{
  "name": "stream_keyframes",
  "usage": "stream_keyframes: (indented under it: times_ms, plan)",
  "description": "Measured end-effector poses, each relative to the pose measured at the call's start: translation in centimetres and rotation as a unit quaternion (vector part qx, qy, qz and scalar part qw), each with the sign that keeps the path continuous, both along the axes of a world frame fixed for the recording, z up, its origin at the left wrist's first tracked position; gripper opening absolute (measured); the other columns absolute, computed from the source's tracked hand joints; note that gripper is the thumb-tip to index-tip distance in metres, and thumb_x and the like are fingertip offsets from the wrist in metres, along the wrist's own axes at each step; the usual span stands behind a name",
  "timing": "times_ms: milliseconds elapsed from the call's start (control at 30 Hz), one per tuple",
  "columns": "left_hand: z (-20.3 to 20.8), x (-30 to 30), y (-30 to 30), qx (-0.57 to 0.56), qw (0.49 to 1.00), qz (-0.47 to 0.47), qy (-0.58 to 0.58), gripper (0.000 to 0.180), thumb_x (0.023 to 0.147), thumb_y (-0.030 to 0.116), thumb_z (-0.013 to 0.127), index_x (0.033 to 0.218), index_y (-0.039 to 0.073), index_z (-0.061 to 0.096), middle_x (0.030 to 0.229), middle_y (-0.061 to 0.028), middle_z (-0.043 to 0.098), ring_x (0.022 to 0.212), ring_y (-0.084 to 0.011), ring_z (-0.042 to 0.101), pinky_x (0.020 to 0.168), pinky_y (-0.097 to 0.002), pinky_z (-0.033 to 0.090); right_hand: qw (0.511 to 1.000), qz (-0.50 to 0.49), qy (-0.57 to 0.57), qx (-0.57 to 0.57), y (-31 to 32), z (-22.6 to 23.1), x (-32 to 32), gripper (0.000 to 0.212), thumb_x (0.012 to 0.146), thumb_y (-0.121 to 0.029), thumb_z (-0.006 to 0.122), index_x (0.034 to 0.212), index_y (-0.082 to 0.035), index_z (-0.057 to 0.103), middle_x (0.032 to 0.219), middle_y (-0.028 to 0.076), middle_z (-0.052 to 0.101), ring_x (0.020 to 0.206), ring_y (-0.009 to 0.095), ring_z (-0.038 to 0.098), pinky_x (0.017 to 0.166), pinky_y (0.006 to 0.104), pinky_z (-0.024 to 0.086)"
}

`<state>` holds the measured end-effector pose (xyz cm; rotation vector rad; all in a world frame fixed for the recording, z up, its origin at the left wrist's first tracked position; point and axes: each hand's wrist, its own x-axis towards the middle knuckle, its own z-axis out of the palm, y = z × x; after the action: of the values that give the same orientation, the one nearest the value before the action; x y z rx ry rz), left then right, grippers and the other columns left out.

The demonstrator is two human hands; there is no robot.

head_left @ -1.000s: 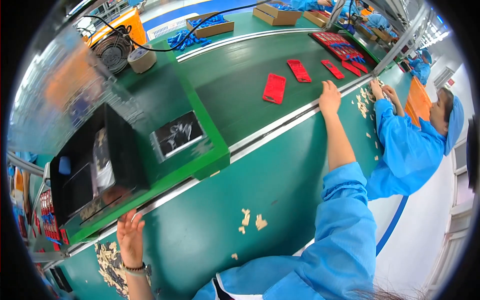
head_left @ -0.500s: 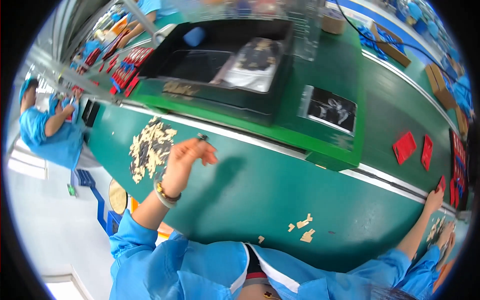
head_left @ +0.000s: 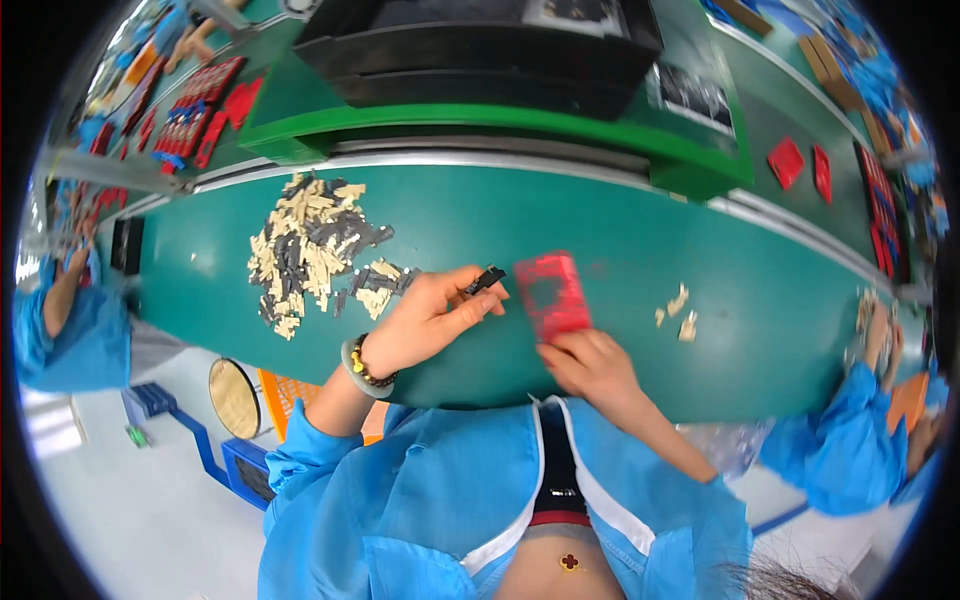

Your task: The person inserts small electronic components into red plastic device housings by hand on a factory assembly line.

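Between the thumb and fingers of my left hand (head_left: 430, 318) is a small black plastic part (head_left: 486, 280). My right hand (head_left: 598, 372) grips the lower end of a flat red plastic housing (head_left: 553, 292), which is smeared by motion. The two hands are close together above the green work surface (head_left: 480, 215), the housing just right of the black part and apart from it. Left of my left hand lies a heap of small cream and dark grey pieces (head_left: 310, 245); some of them reach almost to my fingers.
Beyond the work surface stands a green raised shelf (head_left: 500, 118) with a black bin (head_left: 480, 70) on it. A few cream pieces (head_left: 687, 327) lie to the right. Red housings (head_left: 786, 163) sit on the far right belt. Co-workers are on both sides, one sleeve (head_left: 840, 435) close at right.
My right hand has come from the far right belt to the middle with a red housing. My left hand, still holding the black part, is now in front of my chest. The view has shifted.
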<state>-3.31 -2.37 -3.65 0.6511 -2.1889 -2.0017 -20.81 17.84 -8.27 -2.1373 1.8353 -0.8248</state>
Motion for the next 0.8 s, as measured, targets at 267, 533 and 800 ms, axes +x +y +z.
stream_keyframes:
  times_ms: [267, 533, 800]
  plan:
    - [-1.6, 1.7, 1.8, -0.329, 0.938, -0.108, 0.009, 0.023, 0.082, 0.001, 0.050, 0.103, 0.001, 0.060, 0.089, -0.0159, 0.063, 0.081, -0.0317, 0.062, 0.071, -0.0383, 0.049, 0.943, -0.172, -0.284, -0.018, -5.0, 2.6, 5.0, 0.024, 0.077, -0.012, 0.073, 0.098, -0.006, 0.063, 0.095, 0.008, 0.059, 0.071, 0.021, 0.062, 0.059, 0.0312, 0.051]
    - [-5.4, 2.8, 5.7, -0.543, 0.838, -0.049, 0.016, 0.054, 0.079, 0.034, 0.066, 0.124, 0.005, 0.056, 0.132, -0.0148, 0.047, 0.120, -0.0322, 0.044, 0.098, -0.0447, 0.038, 0.925, -0.236, -0.296, -0.025, -5.7, 0.3, 2.8, 0.007, 0.084, -0.007, 0.067, 0.085, -0.003, 0.062, 0.085, 0.004, 0.062, 0.065, 0.010, 0.059, 0.052, 0.0225, 0.045]
    - [-6.0, 1.4, 4.7, -0.553, 0.825, -0.055, 0.098, 0.055, 0.078, 0.031, 0.070, 0.121, -0.001, 0.055, 0.130, -0.0179, 0.048, 0.124, -0.0341, 0.044, 0.101, -0.0441, 0.040, 0.843, -0.250, -0.450, 0.155, -7.3, -1.8, 0.2, 0.013, 0.090, -0.012, 0.064, 0.086, 0.001, 0.061, 0.062, 0.000, 0.058, 0.050, 0.003, 0.049, 0.043, 0.0187, 0.036]
